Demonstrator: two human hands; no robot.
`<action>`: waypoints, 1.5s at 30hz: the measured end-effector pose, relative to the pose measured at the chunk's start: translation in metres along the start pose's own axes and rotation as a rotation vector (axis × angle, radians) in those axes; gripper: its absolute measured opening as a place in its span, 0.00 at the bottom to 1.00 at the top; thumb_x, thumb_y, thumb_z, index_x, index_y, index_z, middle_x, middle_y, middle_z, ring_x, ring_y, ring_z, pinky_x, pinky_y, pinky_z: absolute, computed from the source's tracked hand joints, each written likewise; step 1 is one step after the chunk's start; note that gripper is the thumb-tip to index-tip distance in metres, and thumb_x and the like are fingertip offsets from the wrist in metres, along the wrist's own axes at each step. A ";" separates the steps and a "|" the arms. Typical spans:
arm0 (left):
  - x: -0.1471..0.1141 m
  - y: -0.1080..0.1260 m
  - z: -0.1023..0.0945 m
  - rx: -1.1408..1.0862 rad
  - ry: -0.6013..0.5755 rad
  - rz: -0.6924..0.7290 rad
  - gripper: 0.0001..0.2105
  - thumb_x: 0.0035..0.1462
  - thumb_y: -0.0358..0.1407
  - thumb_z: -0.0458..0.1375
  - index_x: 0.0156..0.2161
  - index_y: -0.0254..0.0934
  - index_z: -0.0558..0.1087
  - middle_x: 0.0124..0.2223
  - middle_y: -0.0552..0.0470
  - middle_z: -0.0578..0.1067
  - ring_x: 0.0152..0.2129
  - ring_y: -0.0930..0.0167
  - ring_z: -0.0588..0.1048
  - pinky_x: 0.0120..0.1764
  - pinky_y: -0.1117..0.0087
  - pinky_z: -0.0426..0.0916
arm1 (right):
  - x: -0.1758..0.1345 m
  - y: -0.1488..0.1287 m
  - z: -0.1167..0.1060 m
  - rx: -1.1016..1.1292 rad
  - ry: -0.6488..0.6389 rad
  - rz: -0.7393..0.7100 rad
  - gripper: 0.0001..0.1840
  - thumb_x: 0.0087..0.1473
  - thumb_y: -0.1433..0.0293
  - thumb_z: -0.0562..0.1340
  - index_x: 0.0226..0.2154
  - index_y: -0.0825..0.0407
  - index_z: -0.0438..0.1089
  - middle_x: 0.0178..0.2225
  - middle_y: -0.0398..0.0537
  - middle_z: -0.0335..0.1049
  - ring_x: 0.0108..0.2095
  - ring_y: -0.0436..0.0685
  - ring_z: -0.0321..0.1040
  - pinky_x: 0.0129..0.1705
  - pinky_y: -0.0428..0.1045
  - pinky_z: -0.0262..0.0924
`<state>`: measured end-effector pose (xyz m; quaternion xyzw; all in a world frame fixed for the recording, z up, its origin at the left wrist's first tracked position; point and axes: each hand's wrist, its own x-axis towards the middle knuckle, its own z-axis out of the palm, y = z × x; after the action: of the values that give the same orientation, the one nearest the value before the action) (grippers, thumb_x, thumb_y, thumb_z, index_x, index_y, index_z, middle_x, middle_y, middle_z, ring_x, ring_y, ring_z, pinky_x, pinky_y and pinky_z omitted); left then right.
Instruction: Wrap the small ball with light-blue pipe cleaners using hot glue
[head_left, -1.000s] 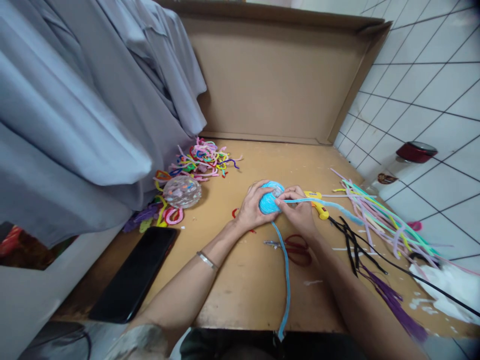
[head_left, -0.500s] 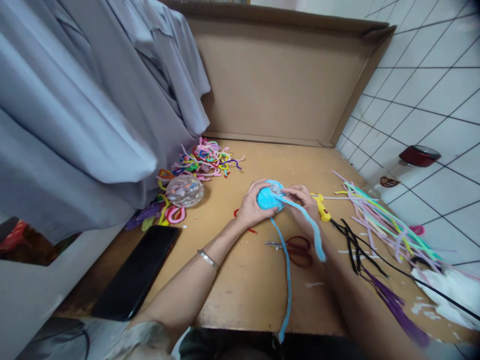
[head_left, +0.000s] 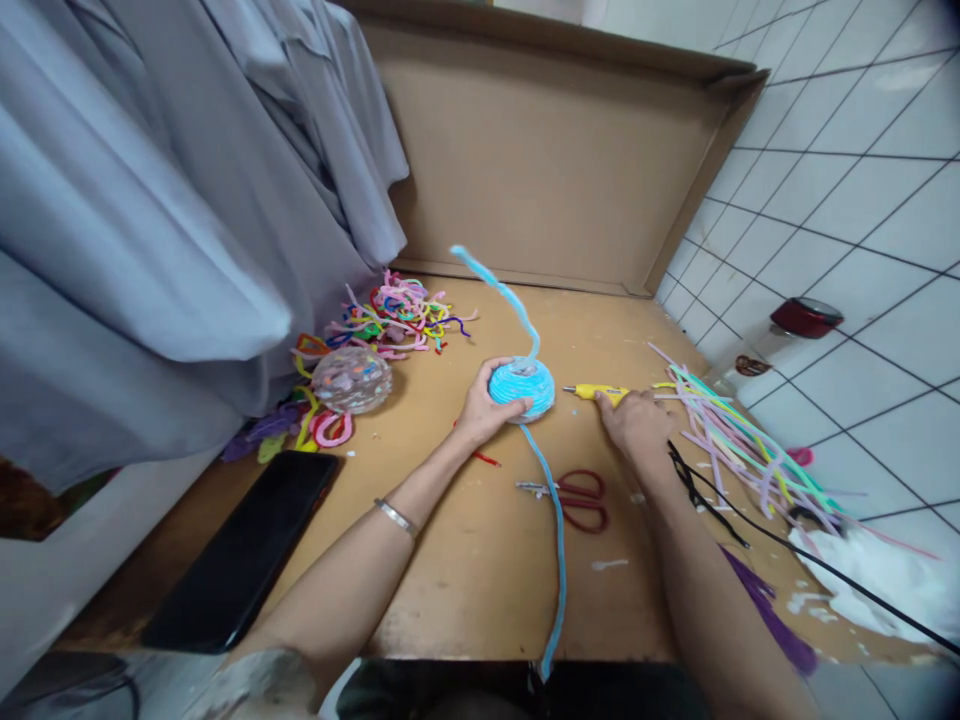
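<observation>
Tan tabletop (head_left: pixel 442 580), left hand (head_left: pixel 484 408) closed around blue ball (head_left: pixel 523 382), right hand (head_left: pixel 643 430) around glue gun (head_left: pixel 591 390)

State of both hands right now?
Left hand: closed, holding the blue-wrapped ball.
Right hand: on the yellow glue gun; can't tell whether grip's closed.

Your left forearm (head_left: pixel 360 585) reaches forward and inward from the lower left. Your left hand (head_left: pixel 480 412) is cupped in a hold, its thumb (head_left: pixel 516 409) laid across the near side, the other fingers mostly hidden. Your right forearm (head_left: pixel 705 555) slants inward from the lower right, and your right hand (head_left: pixel 641 428) sits palm down, well apart from the left, fingertips largely hidden.
</observation>
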<state>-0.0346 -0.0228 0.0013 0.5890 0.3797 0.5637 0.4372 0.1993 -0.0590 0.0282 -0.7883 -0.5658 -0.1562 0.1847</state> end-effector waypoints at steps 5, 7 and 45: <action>0.002 -0.004 -0.002 -0.093 0.011 -0.040 0.34 0.36 0.42 0.70 0.51 0.38 0.65 0.48 0.48 0.74 0.42 0.65 0.74 0.47 0.65 0.71 | -0.001 -0.001 0.001 -0.085 -0.127 0.002 0.28 0.54 0.54 0.59 0.38 0.66 0.75 0.39 0.75 0.73 0.40 0.75 0.72 0.38 0.61 0.63; 0.001 -0.004 -0.001 -0.123 0.002 -0.058 0.35 0.36 0.42 0.71 0.51 0.38 0.65 0.48 0.48 0.74 0.42 0.65 0.74 0.47 0.65 0.70 | 0.002 -0.001 0.000 -0.060 -0.168 0.052 0.25 0.53 0.57 0.59 0.39 0.64 0.75 0.39 0.72 0.74 0.42 0.73 0.72 0.38 0.58 0.63; -0.006 0.013 0.008 -0.001 -0.149 0.004 0.35 0.38 0.38 0.70 0.54 0.36 0.68 0.53 0.46 0.73 0.46 0.65 0.73 0.50 0.67 0.69 | -0.006 -0.032 -0.019 0.548 0.495 -0.284 0.16 0.50 0.62 0.64 0.41 0.51 0.65 0.37 0.51 0.67 0.40 0.62 0.66 0.41 0.55 0.63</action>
<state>-0.0277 -0.0334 0.0121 0.6298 0.3446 0.5194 0.4634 0.1660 -0.0639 0.0458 -0.5622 -0.6284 -0.2088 0.4955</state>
